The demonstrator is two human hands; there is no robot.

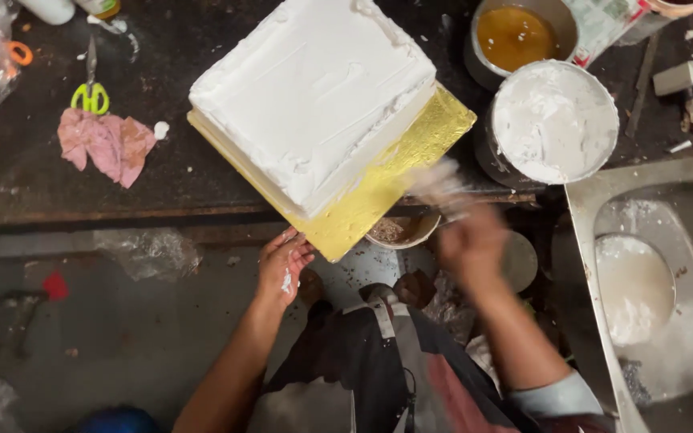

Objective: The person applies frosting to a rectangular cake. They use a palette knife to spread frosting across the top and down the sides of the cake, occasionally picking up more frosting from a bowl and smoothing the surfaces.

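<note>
A square cake covered in white cream (314, 88) sits on a gold square board (399, 164) that juts over the edge of the dark worktop. My left hand (284, 265) touches the underside of the board's near corner, fingers curled, with a smear of cream on it. My right hand (468, 240) is blurred by motion just off the board's right edge, holding a pale flat tool (441, 186) that is too blurred to name. A small bowl (401, 231) with brown crumbs sits below the board.
A round tub of white cream (555, 120) and a pot of amber liquid (516, 36) stand at the right. A metal sink (651, 281) with a white basin lies at far right. Green-handled scissors (90, 92) and a pink cloth (107, 144) lie at left.
</note>
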